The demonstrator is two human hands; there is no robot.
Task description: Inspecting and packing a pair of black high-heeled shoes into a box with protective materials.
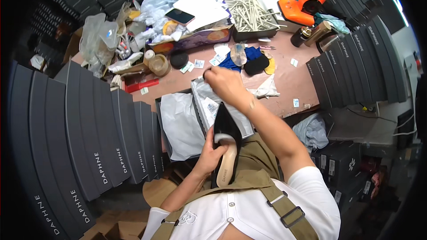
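While the left hand [207, 158] clamps a black pointed shoe [227, 126] by its side in the head view, thumb tucked into the opening, the right hand [227, 90] is lifted farther forward, its fingers curled in on a small dark thing [206, 74] too little seen to name. The two hands are apart. The shoe stands toe away from the person, its pale insole [227, 165] facing up and its heel end near the olive garment [255, 162] on the person's lap. Just ahead of the left hand lies an open shoebox [195, 110], with white tissue paper [180, 126] spread in its left part and a small packet [210, 105] on the paper in its right part, below the right hand.

Beyond the right hand, the pinkish surface [302, 80] carries a blue cloth [253, 53], a black pad [256, 65] and, farther off, a box of white sticks [251, 15]. To that hand's right, near the wrist, is crumpled white paper [267, 87]. Forward and left of it are a round black lid [179, 59] and, farther away, a phone [179, 16] on a heap; far forward and right sits an orange tool [296, 11]. Dark grey boxes stand in rows well to the left of the left hand [80, 129] and well to the right of the right hand [364, 69]
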